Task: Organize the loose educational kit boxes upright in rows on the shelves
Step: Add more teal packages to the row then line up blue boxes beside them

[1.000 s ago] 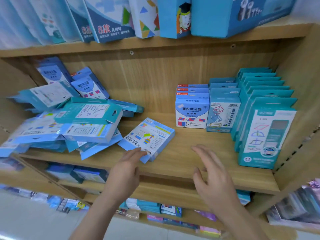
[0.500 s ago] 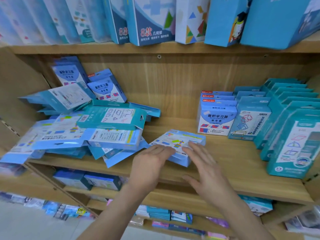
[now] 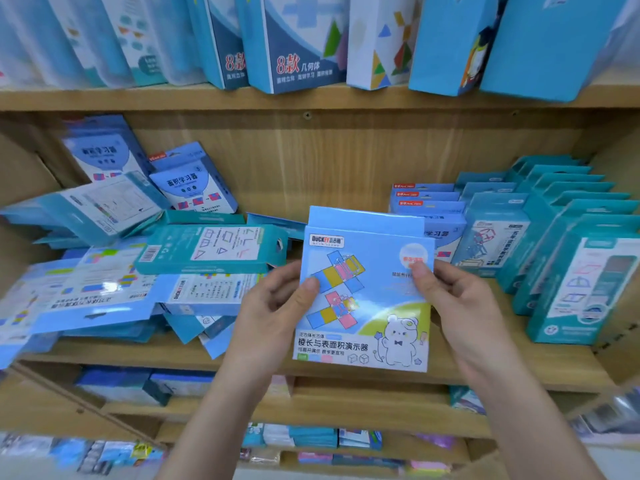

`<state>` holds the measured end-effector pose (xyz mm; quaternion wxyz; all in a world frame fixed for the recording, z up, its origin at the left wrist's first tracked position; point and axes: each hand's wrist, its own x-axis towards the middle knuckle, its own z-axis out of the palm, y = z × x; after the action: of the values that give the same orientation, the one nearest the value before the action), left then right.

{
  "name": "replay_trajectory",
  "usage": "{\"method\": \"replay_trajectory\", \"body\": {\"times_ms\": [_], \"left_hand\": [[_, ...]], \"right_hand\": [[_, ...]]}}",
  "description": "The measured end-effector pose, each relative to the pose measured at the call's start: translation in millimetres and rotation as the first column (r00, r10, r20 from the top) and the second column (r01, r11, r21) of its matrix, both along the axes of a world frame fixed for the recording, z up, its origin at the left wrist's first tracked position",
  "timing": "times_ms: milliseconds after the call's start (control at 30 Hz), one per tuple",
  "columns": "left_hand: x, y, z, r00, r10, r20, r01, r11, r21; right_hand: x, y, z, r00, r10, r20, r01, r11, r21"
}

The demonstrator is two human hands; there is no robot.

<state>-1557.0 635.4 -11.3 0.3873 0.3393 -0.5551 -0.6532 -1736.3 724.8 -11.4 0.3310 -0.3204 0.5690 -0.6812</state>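
Nearest us, left hand (image 3: 277,306) and right hand (image 3: 460,306) hold one light-blue kit box (image 3: 363,306) by its two side edges, upright, printed front to us; fingers curled round each edge, thumbs pressed on the front, the rest behind and hidden. We judge the two-sided hold is for standing it up and checking which row it matches. Its bottom edge sits about level with the front lip of the shelf (image 3: 561,372); touching or not, we cannot tell. On the left of that shelf the loose heap (image 3: 104,289) lies flat and criss-cross, a teal box (image 3: 211,249) on top, some corners over the lip, so a nudge could slide them off. On the right stand the upright rows: dark-blue row (image 3: 426,206), then teal rows (image 3: 581,282) packed toward the side wall, no slack there. Bare board seems to lie between heap and dark-blue row, partly hidden by the held box, likely the open slot. Farthest, back panel (image 3: 329,161), clear height under the upper shelf (image 3: 346,98), tall boxes (image 3: 298,46) on it
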Motion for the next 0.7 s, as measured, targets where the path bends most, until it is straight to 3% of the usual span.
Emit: {"method": "replay_trajectory", "body": {"times_ms": [267,367,433,500,567,633,700], "left_hand": [[7.9,-6.0,-6.0,0.999,-0.031,-0.039,0.032,0.999,0.019],[9.2,-6.8,-13.6,1.000,0.003,-0.009,-0.004,0.998,-0.057],[8.6,-6.9,-20.3,0.998,0.015,0.061,-0.004,0.984,-0.179],[6.6,-5.0,-25.7,0.991,0.007,0.133,0.034,0.952,-0.305],[4.2,-3.7,-28.3,0.980,0.024,0.199,0.065,0.901,-0.428],[1.5,-5.2,-28.9,0.969,0.039,0.246,0.098,0.847,-0.523],[-0.7,-8.8,-27.2,0.953,0.053,0.298,0.143,0.789,-0.598]], "right_hand": [[13.9,-5.2,1.5,1.000,-0.003,0.019,0.003,1.000,0.008],[15.4,-4.5,-5.3,0.993,-0.059,-0.105,0.061,0.998,0.019],[12.8,-0.1,-11.0,0.957,-0.100,-0.271,0.119,0.991,0.054],[11.1,6.4,-14.0,0.834,-0.080,-0.546,0.177,0.976,0.128],[8.7,12.1,-14.7,0.583,-0.013,-0.813,0.267,0.947,0.176],[2.1,14.6,-9.9,0.345,-0.018,-0.938,0.373,0.920,0.119],[-7.7,14.7,2.8,0.214,-0.030,-0.976,0.410,0.910,0.062]]}}
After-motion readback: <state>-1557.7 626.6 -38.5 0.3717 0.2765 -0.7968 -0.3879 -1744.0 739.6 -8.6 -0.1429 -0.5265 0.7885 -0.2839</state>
